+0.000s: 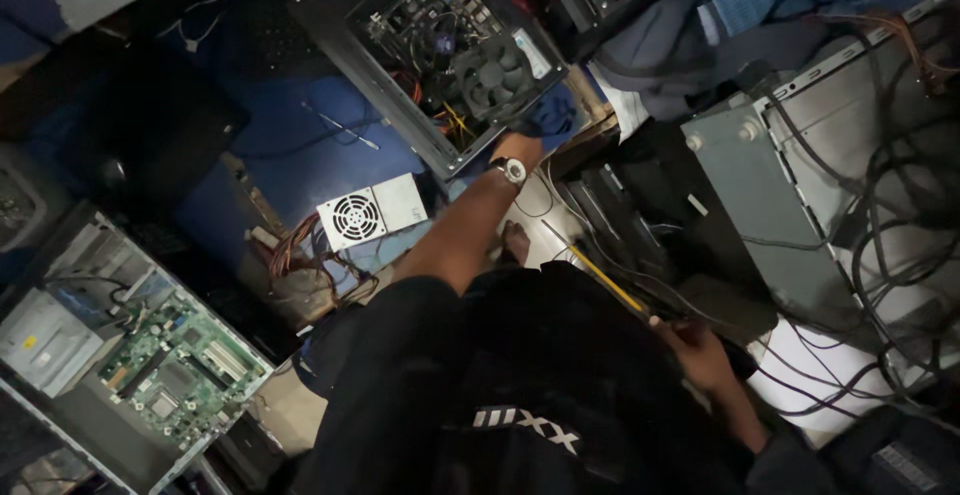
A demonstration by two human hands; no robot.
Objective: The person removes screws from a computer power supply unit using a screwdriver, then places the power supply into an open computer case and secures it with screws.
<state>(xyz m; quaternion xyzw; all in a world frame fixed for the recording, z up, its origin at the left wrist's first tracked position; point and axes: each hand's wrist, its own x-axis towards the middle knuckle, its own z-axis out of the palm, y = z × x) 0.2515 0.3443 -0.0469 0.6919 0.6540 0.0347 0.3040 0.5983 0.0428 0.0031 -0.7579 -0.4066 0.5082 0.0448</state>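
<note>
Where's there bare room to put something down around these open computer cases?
The blue mat between the open case and the power supply is mostly bare, apart from a thin tool. The right side is crowded: black cables drape the grey case.

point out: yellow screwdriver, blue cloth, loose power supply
yellow screwdriver [600, 273], head view, middle of the yellow shaft.
blue cloth [548, 115], head view, centre of the cloth on the open case's edge.
loose power supply [372, 213], head view, its top face beside the fan grille.
</note>
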